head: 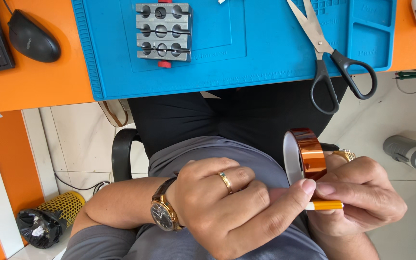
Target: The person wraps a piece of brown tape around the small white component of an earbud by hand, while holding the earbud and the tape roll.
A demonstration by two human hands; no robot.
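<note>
Both hands meet low over the person's lap, curled and touching at the fingertips. Left hand (227, 202), with one gold ring and one wristwatch (162, 212) on its wrist, is closed into a loose fist, its thumb pressed against the right hand's thumb at the foot of one roll of amber tape (306, 155). Right hand (362, 192) is closed around one thin yellow-sleeved piece (324, 205), white at its tip, which pokes out between the fingers just under the two thumbs; it also steadies the tape roll, which stands on edge right above the thumbs.

Beyond the hands, on the orange desk, lies one blue work mat (246, 62). On it, ahead of the left hand, sits one grey metal block (163, 32) with nine round holes in three rows. One pair of black-handled scissors (328, 53) lies ahead of the right hand, handles overhanging the mat's near edge. One black mouse (33, 41) rests far off to the left.
</note>
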